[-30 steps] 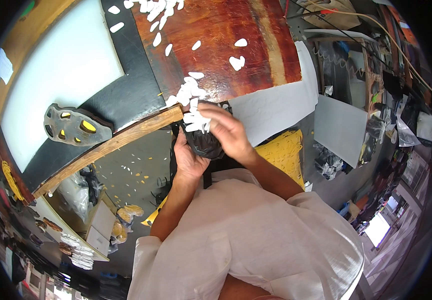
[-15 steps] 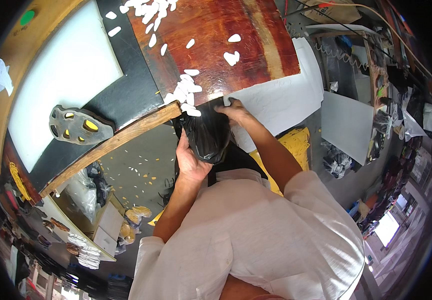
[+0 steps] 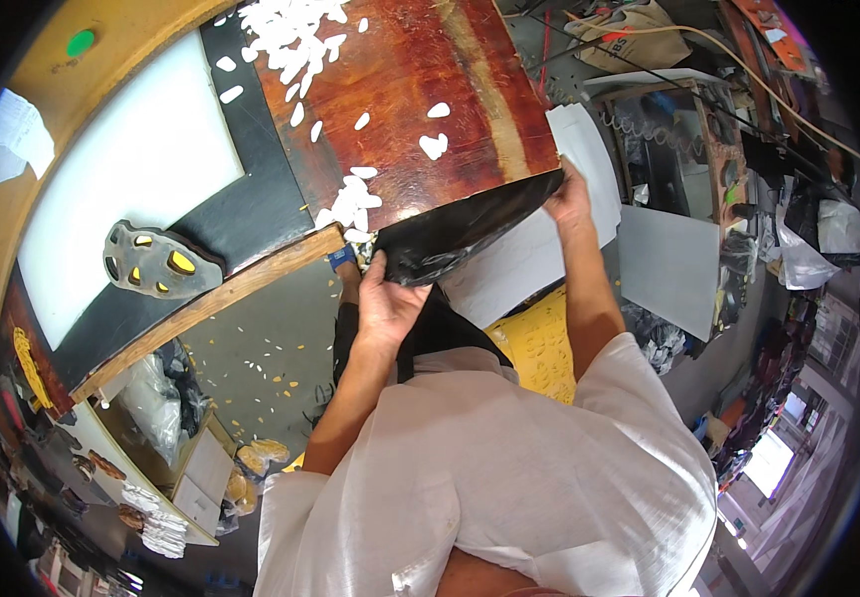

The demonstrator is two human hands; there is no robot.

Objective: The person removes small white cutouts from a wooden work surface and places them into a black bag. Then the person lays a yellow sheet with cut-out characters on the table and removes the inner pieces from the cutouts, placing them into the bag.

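A black plastic bag point(image 3: 475, 231) is stretched along the near edge of the red-brown wooden board point(image 3: 400, 99). My left hand point(image 3: 390, 306) grips the bag's left end from below, thumb up. At the right corner of the board, my right hand point(image 3: 569, 196) pinches the other end of the bag's rim. Small flat white oval pieces point(image 3: 352, 202) lie in a cluster on the board's edge just above my left hand. A few pale pieces show at the bag's left end; the inside of the bag is mostly hidden.
A larger heap of white pieces point(image 3: 286, 40) lies at the far left of the board. Left of it are a white panel point(image 3: 141, 169) and a grey cutting die with yellow-lined holes point(image 3: 163, 261). White sheets point(image 3: 509, 259) and yellow perforated material point(image 3: 534, 343) lie below the board's right side.
My right hand has moved right to the board's corner, pulling the bag's opening wide along the edge. My left hand keeps its hold on the bag, slightly higher. The view has shifted a little.
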